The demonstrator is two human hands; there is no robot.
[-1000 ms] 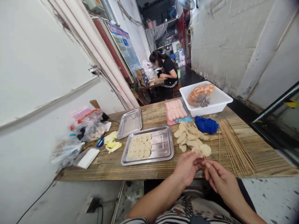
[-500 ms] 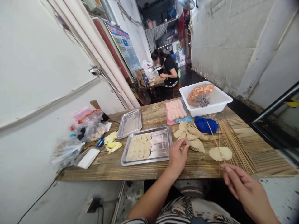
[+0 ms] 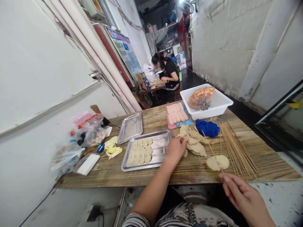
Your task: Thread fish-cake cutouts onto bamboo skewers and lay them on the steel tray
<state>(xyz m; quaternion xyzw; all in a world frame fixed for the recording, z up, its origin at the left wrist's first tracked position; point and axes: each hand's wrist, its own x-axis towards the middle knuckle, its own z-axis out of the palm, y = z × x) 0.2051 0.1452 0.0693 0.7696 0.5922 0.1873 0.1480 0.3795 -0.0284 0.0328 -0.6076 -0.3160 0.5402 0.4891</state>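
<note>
My right hand (image 3: 241, 190) pinches the lower end of a thin wooden skewer (image 3: 208, 142). Pale beige oval slices (image 3: 218, 162) are threaded on it, just beyond my fingertips. At the left edge of a loose pile of similar slices (image 3: 195, 142), my left hand (image 3: 176, 149) has its thumb and fingers closed on a slice (image 3: 185, 153), partly hidden by the hand. Left of that hand, a metal tray (image 3: 124, 165) holds rows of skewered slices (image 3: 140, 152). Many bare skewers (image 3: 236, 151) lie to the right of the threaded slices.
Behind the pile are a blue cloth (image 3: 207, 127), pink sausage-like pieces (image 3: 177, 113) and a white tub (image 3: 213, 112) containing a bagged item. A second metal tray (image 3: 130, 127), yellow scraps (image 3: 112, 147) and plastic bags (image 3: 94, 134) lie left. Another person (image 3: 169, 72) sits farther back.
My left hand has moved up to the slice pile, and its fingers have closed at the edge. My right hand has shifted slightly left and down with the skewer.
</note>
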